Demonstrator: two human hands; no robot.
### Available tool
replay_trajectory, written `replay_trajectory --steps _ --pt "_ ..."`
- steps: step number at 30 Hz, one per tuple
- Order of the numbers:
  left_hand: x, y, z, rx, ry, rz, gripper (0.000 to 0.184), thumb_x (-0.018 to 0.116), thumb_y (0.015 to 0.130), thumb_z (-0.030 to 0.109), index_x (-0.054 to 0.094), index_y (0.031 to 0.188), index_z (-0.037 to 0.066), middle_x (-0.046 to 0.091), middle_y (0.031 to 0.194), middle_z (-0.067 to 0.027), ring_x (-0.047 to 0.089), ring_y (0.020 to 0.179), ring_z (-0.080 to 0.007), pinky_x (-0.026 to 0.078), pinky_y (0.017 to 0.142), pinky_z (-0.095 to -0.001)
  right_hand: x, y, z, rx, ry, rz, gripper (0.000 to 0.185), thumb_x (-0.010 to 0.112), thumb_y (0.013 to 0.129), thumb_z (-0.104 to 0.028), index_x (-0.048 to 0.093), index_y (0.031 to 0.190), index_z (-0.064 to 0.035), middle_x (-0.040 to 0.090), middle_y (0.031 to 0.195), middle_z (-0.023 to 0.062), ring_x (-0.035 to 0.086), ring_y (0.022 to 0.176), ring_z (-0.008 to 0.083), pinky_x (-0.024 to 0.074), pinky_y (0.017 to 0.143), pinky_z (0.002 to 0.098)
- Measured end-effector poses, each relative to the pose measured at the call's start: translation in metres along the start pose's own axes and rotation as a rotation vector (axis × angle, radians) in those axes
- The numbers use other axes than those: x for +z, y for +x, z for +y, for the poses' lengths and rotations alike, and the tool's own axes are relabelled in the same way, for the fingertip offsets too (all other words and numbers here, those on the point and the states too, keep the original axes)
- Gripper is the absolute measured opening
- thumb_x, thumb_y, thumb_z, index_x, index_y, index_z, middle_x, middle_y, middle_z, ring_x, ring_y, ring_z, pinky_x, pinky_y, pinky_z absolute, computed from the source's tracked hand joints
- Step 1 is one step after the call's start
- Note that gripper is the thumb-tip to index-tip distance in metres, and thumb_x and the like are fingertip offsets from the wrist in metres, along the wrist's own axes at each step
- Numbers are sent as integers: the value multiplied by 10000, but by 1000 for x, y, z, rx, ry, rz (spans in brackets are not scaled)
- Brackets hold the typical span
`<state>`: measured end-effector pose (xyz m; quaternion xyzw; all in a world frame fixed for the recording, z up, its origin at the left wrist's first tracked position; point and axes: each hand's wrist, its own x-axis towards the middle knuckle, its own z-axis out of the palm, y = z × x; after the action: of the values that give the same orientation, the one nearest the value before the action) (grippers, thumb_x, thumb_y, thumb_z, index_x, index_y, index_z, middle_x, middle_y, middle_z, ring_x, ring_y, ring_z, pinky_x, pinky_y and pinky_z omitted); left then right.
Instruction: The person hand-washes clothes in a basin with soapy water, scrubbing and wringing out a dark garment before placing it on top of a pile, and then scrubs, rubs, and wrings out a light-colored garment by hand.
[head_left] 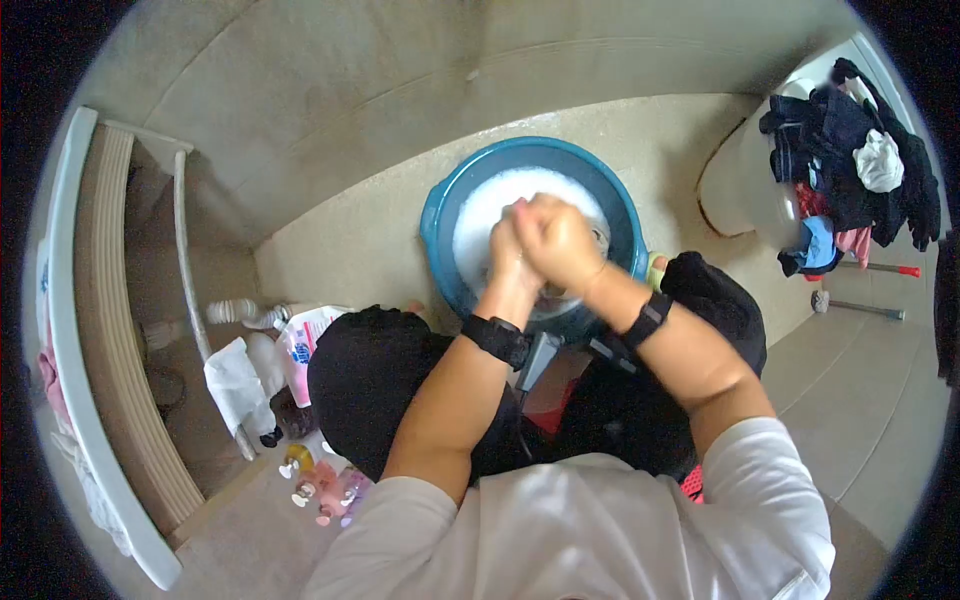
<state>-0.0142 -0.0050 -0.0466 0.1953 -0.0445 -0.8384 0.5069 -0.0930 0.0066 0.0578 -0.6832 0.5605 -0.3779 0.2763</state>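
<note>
A blue round basin (433, 235) stands on the floor in front of me, with white suds (478, 222) inside. Over the suds, my left hand (512, 250) and my right hand (560, 240) are pressed together, fingers closed. What they hold between them, if anything, is hidden. A greyish item (600, 238), too small to make out, shows just beside my right hand. Both wrists wear black bands.
Dark clothes (840, 150) are heaped on a white toilet (740, 185) at the right. A brush (865, 306) lies near it. At the left are a white-and-pink detergent bag (300, 350), a metal pipe (185, 250) and small bottles (330, 485).
</note>
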Motion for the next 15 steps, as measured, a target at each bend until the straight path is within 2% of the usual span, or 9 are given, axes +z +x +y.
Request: replay_trajectory --steps 1,2,4,5,6,8,10,12,15 --pt "61 -23 -2 -77 154 422 297 408 889 272 571 959 34 608 926 -117 602 834 -227 489 746 -366 4 13 42 164 -184 93 337 516 812 -300 634 639 -36 607 690 213 599 670 395 471 631 450" --pt "74 -24 -16 87 318 411 260 460 869 233 573 992 33 619 935 -106 612 817 -216 496 722 -368 -12 21 49 388 5 -16 367 502 830 -302 636 640 -18 595 633 216 599 634 384 467 610 419" --pt "69 -24 -7 -31 262 346 274 505 878 283 569 999 46 619 957 -108 613 843 -237 491 774 -389 -15 17 39 352 7 4 403 496 839 -300 613 595 -2 565 564 212 582 557 344 460 589 392" --pt "70 -19 1 -25 267 333 274 505 878 283 569 999 46 619 957 -108 613 843 -237 491 774 -389 -15 21 53 470 115 -106 348 536 842 -316 628 723 -2 620 655 162 581 580 262 466 618 374" --pt "68 -19 10 -105 148 298 330 519 872 351 569 1000 52 617 971 -110 606 877 -247 479 811 -400 -17 22 59 467 118 -106 348 536 842 -316 628 723 -2 620 655 162 581 580 262 466 618 374" --pt "77 -27 36 -169 6 213 454 567 826 471 567 1002 53 608 1020 -132 578 974 -280 435 908 -430 -27 26 61 480 746 -97 346 603 828 -345 598 921 -12 645 857 110 575 720 190 463 705 344" --pt "69 -28 56 -16 45 48 407 611 817 400 561 992 36 592 1075 -150 559 1021 -292 424 921 -442 -45 27 63 429 776 -177 401 654 809 -342 539 1049 -43 607 949 56 541 839 147 442 779 307" --pt "65 -28 63 4 36 44 343 633 828 277 555 1035 15 580 1100 -156 548 1044 -290 417 932 -439 -52 18 62 314 404 -291 314 669 802 -309 577 969 -60 613 892 57 540 861 122 428 799 264" --pt "58 -24 66 19 270 117 347 603 845 145 528 1150 -3 590 1080 -145 555 1034 -271 429 921 -407 -63 24 86 458 621 -242 213 657 812 -240 589 887 -53 622 947 92 560 914 162 434 819 277"
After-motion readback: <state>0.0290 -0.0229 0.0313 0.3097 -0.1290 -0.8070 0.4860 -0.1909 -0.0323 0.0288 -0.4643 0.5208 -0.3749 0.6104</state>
